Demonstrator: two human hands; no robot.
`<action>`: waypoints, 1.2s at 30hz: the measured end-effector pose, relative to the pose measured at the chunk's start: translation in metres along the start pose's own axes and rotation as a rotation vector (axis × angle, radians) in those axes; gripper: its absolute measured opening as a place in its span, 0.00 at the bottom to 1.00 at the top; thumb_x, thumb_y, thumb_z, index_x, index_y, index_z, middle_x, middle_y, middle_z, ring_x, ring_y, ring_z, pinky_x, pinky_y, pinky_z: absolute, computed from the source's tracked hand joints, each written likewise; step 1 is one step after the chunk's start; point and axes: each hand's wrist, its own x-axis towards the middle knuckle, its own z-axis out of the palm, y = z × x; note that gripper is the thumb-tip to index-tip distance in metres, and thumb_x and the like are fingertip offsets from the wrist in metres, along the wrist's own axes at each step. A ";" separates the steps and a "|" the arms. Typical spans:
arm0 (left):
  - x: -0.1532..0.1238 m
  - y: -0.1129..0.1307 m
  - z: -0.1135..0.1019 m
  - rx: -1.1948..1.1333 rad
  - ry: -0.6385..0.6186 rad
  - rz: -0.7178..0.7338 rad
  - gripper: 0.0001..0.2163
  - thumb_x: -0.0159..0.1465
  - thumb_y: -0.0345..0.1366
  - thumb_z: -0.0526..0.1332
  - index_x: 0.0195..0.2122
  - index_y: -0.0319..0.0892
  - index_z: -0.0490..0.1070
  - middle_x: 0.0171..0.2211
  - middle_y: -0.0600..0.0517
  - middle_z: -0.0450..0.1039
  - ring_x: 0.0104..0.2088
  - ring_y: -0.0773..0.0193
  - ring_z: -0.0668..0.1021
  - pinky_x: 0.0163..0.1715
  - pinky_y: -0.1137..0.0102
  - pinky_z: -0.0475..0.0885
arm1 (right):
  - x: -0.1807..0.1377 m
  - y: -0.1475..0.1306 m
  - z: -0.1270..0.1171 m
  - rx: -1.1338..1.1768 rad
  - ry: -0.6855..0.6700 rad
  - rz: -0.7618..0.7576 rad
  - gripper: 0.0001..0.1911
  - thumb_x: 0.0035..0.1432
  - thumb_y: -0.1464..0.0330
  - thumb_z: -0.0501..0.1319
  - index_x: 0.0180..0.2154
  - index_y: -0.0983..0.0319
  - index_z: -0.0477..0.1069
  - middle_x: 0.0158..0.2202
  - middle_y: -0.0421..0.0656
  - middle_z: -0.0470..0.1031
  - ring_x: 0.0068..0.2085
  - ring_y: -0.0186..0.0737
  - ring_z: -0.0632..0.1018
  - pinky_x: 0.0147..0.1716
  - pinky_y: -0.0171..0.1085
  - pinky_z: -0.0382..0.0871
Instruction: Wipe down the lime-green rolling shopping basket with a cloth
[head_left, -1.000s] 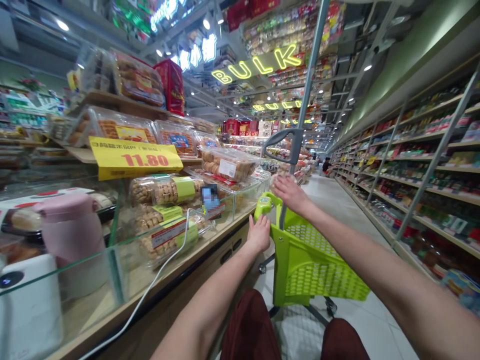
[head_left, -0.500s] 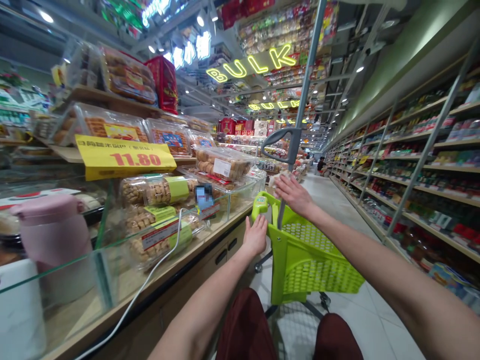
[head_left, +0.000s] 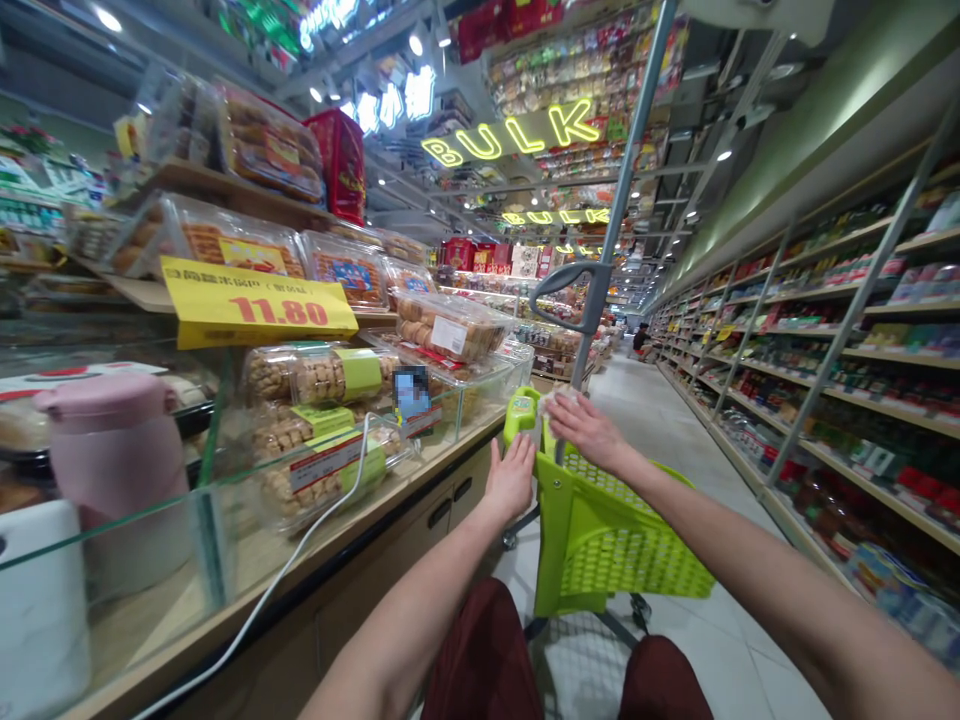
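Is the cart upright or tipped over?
The cart stands upright: its wheels are on the floor, beneath the basket.

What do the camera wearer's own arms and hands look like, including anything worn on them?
The slender left forearm and slender right forearm are bare, with no sleeve, watch or bracelet visible. The ungloved left hand and ungloved right hand show no clear markings.

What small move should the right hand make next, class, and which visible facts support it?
Probably a short slide of the right hand across the green cart's upper edge: its fingers are extended there over what looks like a pale cloth, and the left hand sits close by, seemingly well placed to steady the cart.
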 end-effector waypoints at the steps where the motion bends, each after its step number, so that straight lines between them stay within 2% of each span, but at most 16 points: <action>1: 0.000 0.000 0.001 -0.003 0.003 -0.004 0.29 0.56 0.31 0.49 0.61 0.38 0.46 0.63 0.46 0.42 0.62 0.57 0.44 0.56 0.45 0.38 | 0.007 0.007 -0.006 -0.021 0.012 0.037 0.14 0.58 0.74 0.52 0.45 0.61 0.68 0.55 0.45 0.63 0.59 0.45 0.57 0.58 0.52 0.51; 4: -0.001 0.001 0.003 -0.013 0.007 -0.010 0.29 0.57 0.32 0.48 0.61 0.37 0.46 0.63 0.46 0.40 0.62 0.57 0.42 0.56 0.45 0.37 | 0.010 0.006 -0.010 -0.072 -0.012 0.056 0.13 0.59 0.73 0.52 0.45 0.62 0.69 0.55 0.46 0.63 0.59 0.45 0.57 0.58 0.53 0.51; 9: -0.005 0.000 0.006 -0.017 0.021 0.003 0.30 0.57 0.34 0.49 0.61 0.36 0.43 0.63 0.47 0.38 0.62 0.58 0.40 0.56 0.44 0.38 | -0.028 -0.035 0.016 -0.069 -0.110 -0.128 0.13 0.57 0.74 0.54 0.44 0.63 0.69 0.53 0.47 0.66 0.59 0.45 0.59 0.56 0.52 0.56; 11: -0.006 0.000 0.007 -0.011 0.021 0.004 0.32 0.57 0.36 0.51 0.61 0.36 0.42 0.63 0.47 0.37 0.62 0.57 0.40 0.56 0.44 0.38 | -0.035 -0.041 0.022 -0.069 -0.123 -0.160 0.13 0.57 0.75 0.54 0.44 0.63 0.69 0.54 0.47 0.65 0.59 0.46 0.59 0.56 0.51 0.56; 14: -0.005 0.000 0.008 -0.020 0.029 -0.007 0.33 0.57 0.41 0.53 0.61 0.37 0.42 0.63 0.47 0.36 0.62 0.55 0.39 0.56 0.44 0.38 | -0.023 -0.025 0.014 -0.085 -0.112 -0.140 0.13 0.57 0.74 0.54 0.45 0.61 0.69 0.55 0.45 0.63 0.59 0.45 0.58 0.57 0.51 0.54; 19: -0.003 0.004 0.009 -0.038 0.044 -0.052 0.31 0.60 0.50 0.49 0.61 0.40 0.46 0.63 0.48 0.38 0.62 0.53 0.40 0.56 0.44 0.40 | 0.009 0.008 -0.007 -0.176 -0.001 0.024 0.12 0.59 0.72 0.52 0.44 0.61 0.69 0.55 0.45 0.63 0.60 0.45 0.56 0.57 0.52 0.52; 21: -0.003 0.006 0.009 -0.038 0.047 -0.062 0.31 0.60 0.50 0.48 0.61 0.40 0.46 0.63 0.48 0.38 0.62 0.53 0.40 0.56 0.44 0.41 | 0.006 0.004 -0.005 -0.170 -0.010 0.011 0.12 0.59 0.71 0.53 0.43 0.62 0.70 0.54 0.46 0.64 0.59 0.45 0.57 0.57 0.52 0.52; 25: -0.004 0.005 0.011 -0.033 0.053 -0.059 0.30 0.61 0.50 0.47 0.61 0.40 0.46 0.63 0.49 0.39 0.62 0.55 0.40 0.56 0.45 0.40 | -0.016 -0.017 0.009 -0.134 -0.098 -0.141 0.11 0.59 0.71 0.53 0.43 0.61 0.70 0.54 0.45 0.65 0.59 0.43 0.58 0.57 0.50 0.53; 27: -0.004 0.004 0.011 -0.025 0.053 -0.054 0.30 0.61 0.50 0.47 0.61 0.41 0.47 0.63 0.49 0.39 0.62 0.54 0.40 0.56 0.45 0.40 | -0.017 -0.017 0.009 -0.142 -0.106 -0.174 0.11 0.59 0.71 0.53 0.43 0.61 0.70 0.54 0.44 0.65 0.59 0.43 0.58 0.57 0.50 0.53; 29: -0.004 0.004 0.011 -0.019 0.051 -0.053 0.29 0.61 0.50 0.47 0.61 0.41 0.47 0.63 0.49 0.40 0.62 0.54 0.41 0.56 0.44 0.41 | -0.007 -0.005 -0.001 -0.157 -0.083 -0.136 0.12 0.60 0.70 0.52 0.44 0.61 0.69 0.55 0.44 0.64 0.60 0.43 0.57 0.57 0.51 0.52; 34: -0.004 0.004 0.010 -0.023 0.058 -0.044 0.29 0.62 0.48 0.47 0.61 0.40 0.46 0.63 0.48 0.39 0.62 0.55 0.41 0.55 0.43 0.41 | 0.040 0.041 -0.045 -0.202 0.046 0.078 0.12 0.61 0.70 0.50 0.44 0.62 0.69 0.56 0.45 0.63 0.61 0.42 0.52 0.58 0.52 0.49; 36: -0.004 0.004 0.010 -0.027 0.062 -0.042 0.29 0.62 0.48 0.47 0.61 0.40 0.46 0.63 0.48 0.39 0.62 0.56 0.42 0.56 0.43 0.40 | 0.046 0.045 -0.051 -0.215 0.079 0.122 0.13 0.61 0.71 0.50 0.44 0.62 0.69 0.55 0.46 0.63 0.61 0.43 0.52 0.58 0.53 0.49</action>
